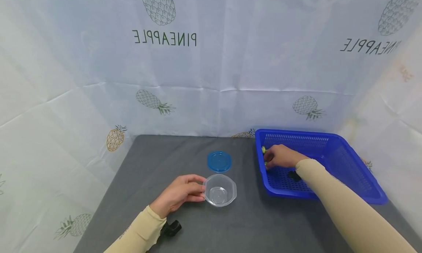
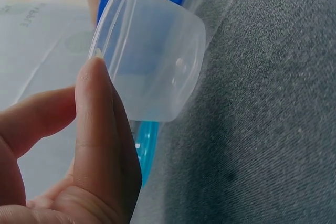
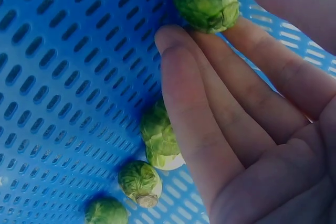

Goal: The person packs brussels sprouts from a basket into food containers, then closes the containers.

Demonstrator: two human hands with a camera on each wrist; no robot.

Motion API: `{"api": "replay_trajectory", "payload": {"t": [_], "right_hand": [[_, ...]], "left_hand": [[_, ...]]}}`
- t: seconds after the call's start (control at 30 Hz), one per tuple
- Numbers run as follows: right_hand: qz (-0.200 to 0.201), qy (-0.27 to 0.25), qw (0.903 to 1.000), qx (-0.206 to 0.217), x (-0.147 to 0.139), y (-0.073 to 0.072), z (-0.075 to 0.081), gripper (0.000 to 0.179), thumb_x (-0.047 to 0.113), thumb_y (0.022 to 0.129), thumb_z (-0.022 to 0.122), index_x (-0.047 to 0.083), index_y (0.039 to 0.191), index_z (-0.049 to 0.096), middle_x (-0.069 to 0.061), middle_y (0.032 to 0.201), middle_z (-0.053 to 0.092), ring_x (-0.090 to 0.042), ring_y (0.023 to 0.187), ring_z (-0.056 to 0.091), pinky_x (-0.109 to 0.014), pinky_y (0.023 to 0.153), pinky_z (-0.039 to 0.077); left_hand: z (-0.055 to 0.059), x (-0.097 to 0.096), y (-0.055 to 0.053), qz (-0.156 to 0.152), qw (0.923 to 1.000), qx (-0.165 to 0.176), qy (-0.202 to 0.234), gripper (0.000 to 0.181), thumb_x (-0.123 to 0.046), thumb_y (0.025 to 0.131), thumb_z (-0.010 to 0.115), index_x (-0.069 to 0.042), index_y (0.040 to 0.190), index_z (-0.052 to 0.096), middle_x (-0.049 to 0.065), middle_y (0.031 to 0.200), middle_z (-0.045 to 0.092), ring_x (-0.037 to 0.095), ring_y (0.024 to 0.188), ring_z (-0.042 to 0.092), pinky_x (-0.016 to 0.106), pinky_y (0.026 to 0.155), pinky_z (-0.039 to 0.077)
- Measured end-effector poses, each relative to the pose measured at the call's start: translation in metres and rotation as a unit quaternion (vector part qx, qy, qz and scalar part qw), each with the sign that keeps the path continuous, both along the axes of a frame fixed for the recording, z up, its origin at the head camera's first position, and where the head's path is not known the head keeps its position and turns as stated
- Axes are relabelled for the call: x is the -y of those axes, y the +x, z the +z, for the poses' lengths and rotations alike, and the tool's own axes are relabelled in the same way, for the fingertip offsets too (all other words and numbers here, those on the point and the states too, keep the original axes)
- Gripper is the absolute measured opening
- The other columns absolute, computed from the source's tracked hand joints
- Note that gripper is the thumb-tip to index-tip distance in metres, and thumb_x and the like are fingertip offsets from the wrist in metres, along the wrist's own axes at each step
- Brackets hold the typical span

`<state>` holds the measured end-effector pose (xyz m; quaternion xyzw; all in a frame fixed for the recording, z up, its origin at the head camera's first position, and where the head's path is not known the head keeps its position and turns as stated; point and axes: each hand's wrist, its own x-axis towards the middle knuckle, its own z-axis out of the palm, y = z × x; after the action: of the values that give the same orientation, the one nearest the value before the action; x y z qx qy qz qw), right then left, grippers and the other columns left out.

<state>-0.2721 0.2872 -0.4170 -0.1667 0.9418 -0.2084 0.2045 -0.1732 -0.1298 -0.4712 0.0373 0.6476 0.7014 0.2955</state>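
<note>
Clear container (image 1: 219, 190) in the left hand (image 1: 181, 192), Brussels sprouts (image 3: 139, 183) by the right hand (image 1: 282, 157) in a blue basket (image 1: 346, 168).

On the left, thumb and fingers grasp the container by its near-left rim, a black device (image 1: 171, 228) sitting under that wrist; the container's mouth faces up over the middle of the grey tabletop (image 1: 158, 161), though whether its base touches is unclear; just beyond it lies a round blue lid (image 1: 219, 161), flat; to the right stands the slotted basket, where the right wrist view shows three sprouts along the bottom, then a fourth at the fingertips of the right hand, whose fingers reach out nearly straight, unclenched, the thumb apart; behind everything hangs a pineapple-print curtain (image 1: 211, 70).
</note>
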Motion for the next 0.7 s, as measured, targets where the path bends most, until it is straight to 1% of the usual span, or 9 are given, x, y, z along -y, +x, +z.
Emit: {"api": "replay_trajectory", "payload": {"t": [0.2,0.4,0.53,0.7], "right_hand": [[0.004,0.021,0.9998,-0.007,0.004,0.002,0.0,0.029,0.02,0.092,0.087,0.006,0.116,0.079,-0.008,0.112,0.079,-0.025,0.104,0.074,-0.048,0.091,0.065],[-0.003,0.015,0.9996,-0.024,0.001,0.008,0.0,0.021,0.018,0.091,0.088,0.009,0.108,0.079,-0.006,0.106,0.078,-0.021,0.098,0.073,-0.046,0.088,0.065],[-0.013,0.002,0.9998,-0.018,-0.001,0.013,0.003,0.016,0.015,0.091,0.087,0.011,0.105,0.079,-0.004,0.104,0.078,-0.018,0.095,0.073,-0.043,0.085,0.064],[-0.02,-0.003,0.9998,-0.008,-0.005,0.017,0.008,0.014,0.013,0.093,0.084,0.011,0.106,0.08,-0.005,0.106,0.078,-0.019,0.097,0.073,-0.043,0.086,0.065]], "left_hand": [[0.001,0.002,-0.003,-0.005,1.0,-0.003,0.004,0.045,-0.01,0.098,0.078,0.007,0.138,0.064,0.009,0.094,0.079,0.012,0.083,0.078,0.03,0.082,0.069],[0.001,0.0,-0.006,-0.012,0.9999,-0.004,0.003,0.046,-0.01,0.099,0.078,0.007,0.14,0.063,0.008,0.094,0.079,0.013,0.083,0.078,0.03,0.083,0.069],[0.002,0.0,-0.008,-0.013,0.9999,-0.004,0.002,0.047,-0.01,0.099,0.077,0.007,0.141,0.062,0.008,0.094,0.079,0.013,0.084,0.078,0.03,0.084,0.069],[0.001,0.001,-0.01,-0.013,0.9999,-0.003,0.001,0.046,-0.009,0.099,0.077,0.006,0.14,0.063,0.007,0.093,0.078,0.013,0.084,0.078,0.03,0.084,0.069]]}}
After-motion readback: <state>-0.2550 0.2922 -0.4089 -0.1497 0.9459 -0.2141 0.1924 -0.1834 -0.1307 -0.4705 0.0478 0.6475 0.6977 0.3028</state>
